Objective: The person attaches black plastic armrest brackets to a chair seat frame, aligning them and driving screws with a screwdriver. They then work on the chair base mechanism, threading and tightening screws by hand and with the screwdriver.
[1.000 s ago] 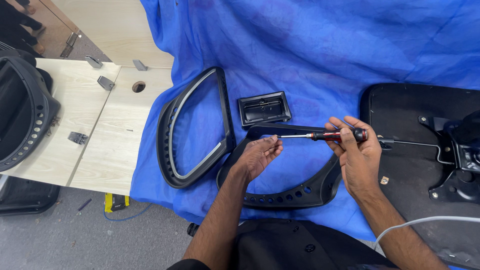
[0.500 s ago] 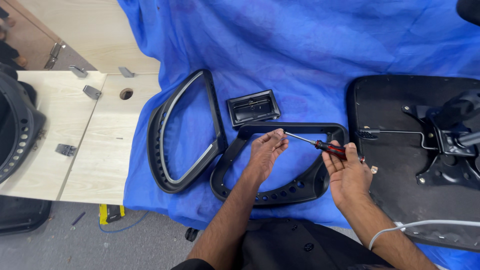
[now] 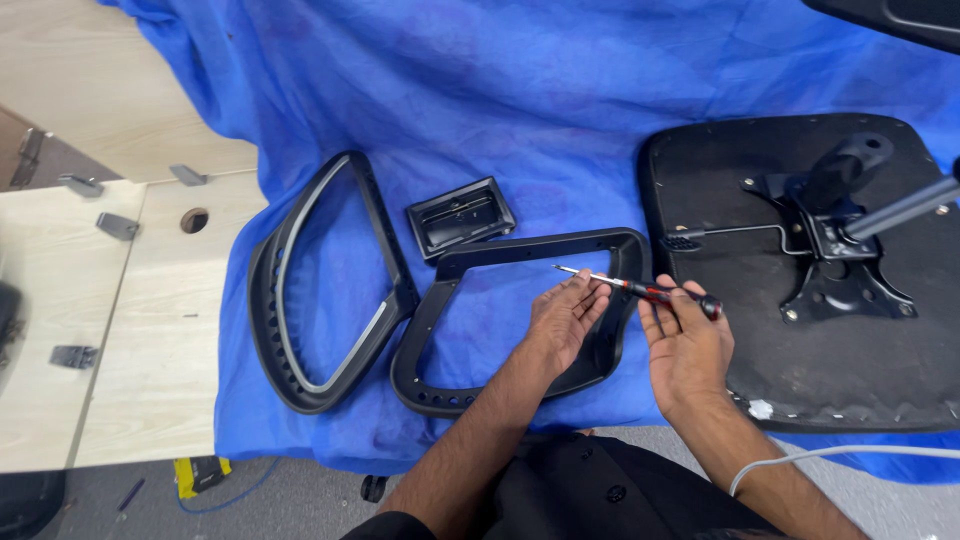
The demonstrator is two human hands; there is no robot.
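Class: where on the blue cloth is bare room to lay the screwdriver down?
Bare blue cloth spans the stretch above the small black rectangular tray. Crowded: both hands, left hand and right hand, over the black plastic frame.

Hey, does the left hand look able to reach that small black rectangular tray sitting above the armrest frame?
Probably yes. The left hand lies open on the armrest frame, with the small black tray just beyond it on the blue cloth. Nothing stands between them, and only the screwdriver tip touches its fingers.
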